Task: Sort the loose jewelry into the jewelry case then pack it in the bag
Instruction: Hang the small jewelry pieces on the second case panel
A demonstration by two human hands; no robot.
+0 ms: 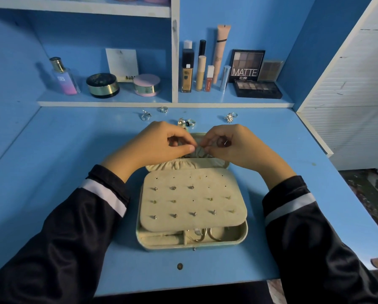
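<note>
An open pale green jewelry case (pixel 140 234) lies on the blue desk (pixel 52 172). Its cream earring panel (pixel 192 198) carries several studs, and gold hoops (pixel 202 235) lie in the tray below. Over the case's lid pocket (pixel 179 163), my left hand (pixel 161 143) and my right hand (pixel 232 143) meet, fingertips pinching a small thin piece of jewelry (pixel 200 148) between them; what it is stays too small to tell. Loose silver rings lie beyond the hands: a ring (pixel 145 115) at left, a ring (pixel 163 109) behind it, a pair of rings (pixel 187 122) and a flower ring (pixel 230 117).
A raised shelf at the back holds a perfume bottle (pixel 63 76), two round compacts (pixel 102 85), foundation and lip tubes (pixel 202 69) and eyeshadow palettes (pixel 257 88). A small round brown thing (pixel 179 266) lies near the desk's front edge. A white panel (pixel 348 95) flanks the right.
</note>
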